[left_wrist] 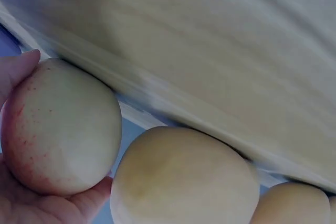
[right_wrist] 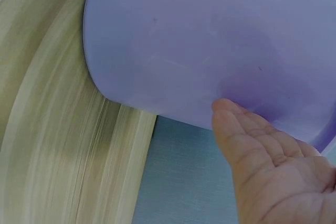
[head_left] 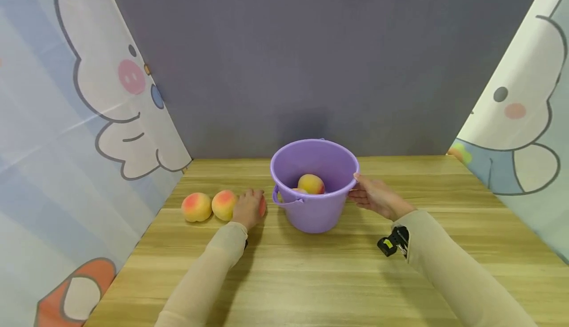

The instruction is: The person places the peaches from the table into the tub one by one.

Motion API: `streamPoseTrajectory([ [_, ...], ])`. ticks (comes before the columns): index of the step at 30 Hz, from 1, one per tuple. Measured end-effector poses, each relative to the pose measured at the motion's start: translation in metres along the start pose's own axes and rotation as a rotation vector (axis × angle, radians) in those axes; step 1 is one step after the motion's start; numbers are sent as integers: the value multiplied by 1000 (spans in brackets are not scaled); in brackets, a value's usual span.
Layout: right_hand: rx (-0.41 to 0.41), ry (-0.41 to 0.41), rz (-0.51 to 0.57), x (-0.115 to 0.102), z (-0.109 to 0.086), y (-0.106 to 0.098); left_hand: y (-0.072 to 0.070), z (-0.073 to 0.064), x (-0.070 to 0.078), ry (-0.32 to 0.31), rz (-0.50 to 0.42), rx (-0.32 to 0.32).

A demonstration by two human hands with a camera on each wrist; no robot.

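Note:
A purple bucket (head_left: 316, 213) stands upright on the table, its handle (head_left: 288, 202) hanging down at the near left. Inside lies a yellow-red peach (head_left: 311, 183), with part of another showing beside it. My left hand (head_left: 247, 209) grips a peach (left_wrist: 63, 127) just left of the bucket; in the left wrist view thumb and fingers lie around it. My right hand (head_left: 375, 197) holds the bucket's right side, thumb at the rim and fingers (right_wrist: 252, 135) against the outer wall. The thumb is hidden in the right wrist view.
Left of my left hand, a peach (head_left: 224, 205) and a farther-left peach (head_left: 197, 207) sit in a row on the wooden table (head_left: 302, 277). A dark grey panel (head_left: 311, 60) rises behind the table, with cartoon-printed cloth (head_left: 58, 134) at both sides.

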State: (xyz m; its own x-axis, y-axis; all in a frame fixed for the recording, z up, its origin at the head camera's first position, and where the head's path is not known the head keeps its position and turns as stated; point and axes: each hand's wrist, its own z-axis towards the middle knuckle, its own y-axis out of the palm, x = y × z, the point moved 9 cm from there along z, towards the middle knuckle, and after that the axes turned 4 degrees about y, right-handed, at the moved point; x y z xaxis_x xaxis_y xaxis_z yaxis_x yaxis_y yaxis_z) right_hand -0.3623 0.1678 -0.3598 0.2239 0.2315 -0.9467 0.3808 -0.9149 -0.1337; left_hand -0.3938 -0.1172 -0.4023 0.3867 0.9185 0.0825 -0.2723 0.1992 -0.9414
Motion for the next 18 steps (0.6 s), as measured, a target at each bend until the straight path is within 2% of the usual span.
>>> streamPoseTrajectory([
  [5, -9, -3, 0, -1, 0, 2, 1, -2, -2, 12, 22, 42],
  [9, -12, 0, -7, -2, 1, 4, 1, -2, -4, 9, 25, 38],
  [18, -10, 7, 5, -3, 1, 3, 8, 4, -4, -25, 4, -142],
])
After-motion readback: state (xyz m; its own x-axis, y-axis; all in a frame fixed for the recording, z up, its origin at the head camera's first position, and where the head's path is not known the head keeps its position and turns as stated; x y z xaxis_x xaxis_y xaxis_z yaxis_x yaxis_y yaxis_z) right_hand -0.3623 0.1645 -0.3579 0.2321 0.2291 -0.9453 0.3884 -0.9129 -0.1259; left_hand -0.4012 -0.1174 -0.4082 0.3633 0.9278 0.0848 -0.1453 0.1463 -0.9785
